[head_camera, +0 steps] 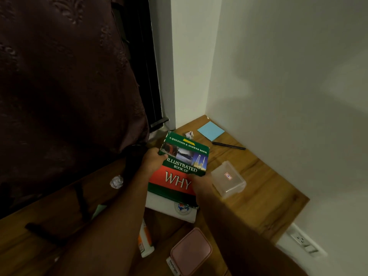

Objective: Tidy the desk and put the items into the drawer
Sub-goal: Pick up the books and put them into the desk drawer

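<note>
A green and red book (184, 166) titled "Illustrated Book of Why" is lifted a little above the wooden desk (264, 188), held by both hands. My left hand (153, 159) grips its left edge, thumb on the cover. My right hand (201, 183) holds its lower right corner. Under the book lies a white booklet (169, 207). On the desk sit a clear plastic box (229, 179), a blue sticky-note pad (211, 130), a black pen (229, 146) and two crumpled paper balls (189, 135) (116, 181). No drawer is in view.
A pink-lidded container (191, 250) and a white and orange tube (145, 239) lie near the front edge. A dark curtain (65, 86) hangs at the left. White walls close the corner, with a wall socket (300, 240) at the lower right.
</note>
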